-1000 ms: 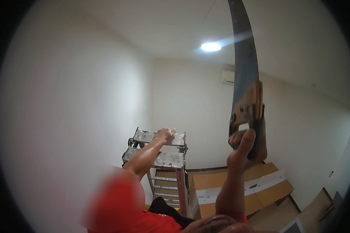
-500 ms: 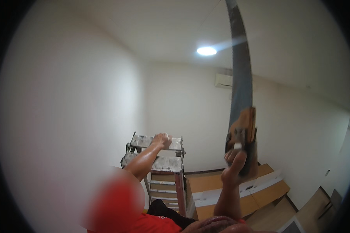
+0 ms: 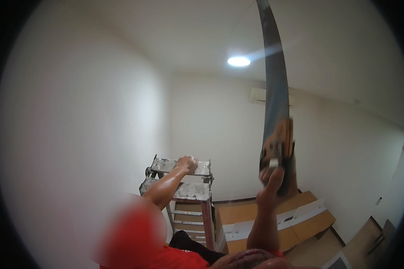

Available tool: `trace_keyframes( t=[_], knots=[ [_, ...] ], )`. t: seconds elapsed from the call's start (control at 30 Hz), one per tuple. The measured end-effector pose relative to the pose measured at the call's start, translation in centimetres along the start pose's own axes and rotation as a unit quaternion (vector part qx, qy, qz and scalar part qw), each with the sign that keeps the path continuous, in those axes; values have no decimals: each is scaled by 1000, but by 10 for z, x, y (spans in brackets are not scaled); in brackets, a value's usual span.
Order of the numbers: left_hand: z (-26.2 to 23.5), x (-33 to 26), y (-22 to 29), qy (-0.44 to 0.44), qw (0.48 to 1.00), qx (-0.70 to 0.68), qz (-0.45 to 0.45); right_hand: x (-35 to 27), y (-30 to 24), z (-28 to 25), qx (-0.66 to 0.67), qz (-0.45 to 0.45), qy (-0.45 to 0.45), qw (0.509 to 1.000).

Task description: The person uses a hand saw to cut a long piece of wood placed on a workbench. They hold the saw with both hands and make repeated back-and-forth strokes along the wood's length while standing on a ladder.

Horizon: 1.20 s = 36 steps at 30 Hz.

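My right hand [image 3: 270, 181] is closed around the wooden handle of a handsaw [image 3: 276, 85]. The long grey blade stands almost upright and reaches toward the ceiling, its tip at the top edge of the view; whether it touches anything there I cannot tell. To the left, my left hand [image 3: 187, 165] is closed on the far edge of the top step of a stepladder [image 3: 197, 191], which is splattered with white. The fingers of that hand are partly hidden behind the edge. Red clothing and a blurred red patch fill the lower left.
A pale wall [image 3: 76, 125] rises close on the left. Low brown furniture or boxes [image 3: 312, 222] with a white strip lie beyond the ladder. A round ceiling light [image 3: 239, 61] glows overhead, and an air conditioner [image 3: 257, 94] hangs on the far wall, partly behind the blade.
The saw and my right hand have shifted slightly up and to the left. My left hand keeps its place on the ladder, and the view has tilted a little.
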<state>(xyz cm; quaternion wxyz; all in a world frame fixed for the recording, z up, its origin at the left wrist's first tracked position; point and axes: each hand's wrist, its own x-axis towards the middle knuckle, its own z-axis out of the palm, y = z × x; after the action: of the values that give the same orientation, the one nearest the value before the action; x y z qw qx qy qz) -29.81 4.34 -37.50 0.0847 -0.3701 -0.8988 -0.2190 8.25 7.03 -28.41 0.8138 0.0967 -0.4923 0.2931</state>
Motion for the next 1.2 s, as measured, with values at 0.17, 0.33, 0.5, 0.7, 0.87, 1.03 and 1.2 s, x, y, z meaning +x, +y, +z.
trace_keyframes(
  t=[0.17, 0.33, 0.5, 0.7, 0.87, 1.03, 1.2],
  knots=[
    [1, -2, 10, -17, 1000, 5, 10, -6, 18, -3, -112, -73, 0, 991],
    [2, -2, -1, 3, 1000, 13, 13, -18, 0, -16, -41, -27, -19, 999],
    [3, 3, 7, -11, 1000, -10, 19, -4, -2, -2, -13, 20, 0, 1000],
    [-10, -12, 12, -18, 1000, -4, 11, -11, -11, -11, 13, 22, -27, 999],
    [-2, 2, 3, -3, 1000, -7, 20, 6, 2, 7, -7, 23, -12, 1000],
    [5, -6, 1, -2, 1000, 4, 17, -26, 1, -12, -12, 15, -30, 999],
    [4, 10, 3, 18, 999, 7, 30, -46, 14, -15, -112, -64, -56, 990]
  ],
)
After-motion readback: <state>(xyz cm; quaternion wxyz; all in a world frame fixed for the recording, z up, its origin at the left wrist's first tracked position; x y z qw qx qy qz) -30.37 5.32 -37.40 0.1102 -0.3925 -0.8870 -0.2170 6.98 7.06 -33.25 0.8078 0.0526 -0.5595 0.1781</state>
